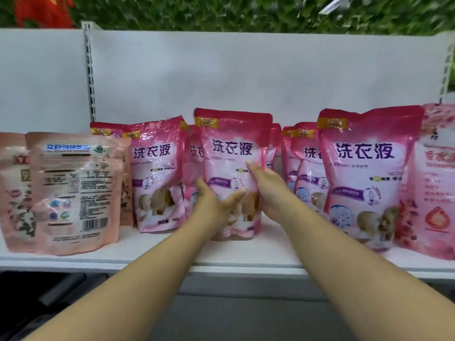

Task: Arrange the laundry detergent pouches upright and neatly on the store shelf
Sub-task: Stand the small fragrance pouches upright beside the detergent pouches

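Note:
A pink detergent pouch [231,153] stands upright at the middle of the white shelf [152,249]. My left hand [214,203] grips its lower left side, thumb across the front. My right hand [268,188] presses flat against its right edge with straight fingers. More pink pouches stand behind it, one to its left [157,173], and a big one to the right [366,173] with others behind [305,163].
Two pale peach pouches [76,193] stand at the left, one showing its barcoded back. A reddish pouch [433,183] stands at the far right. The white back panel [246,77] rises behind; a slotted upright [89,70] divides the bays.

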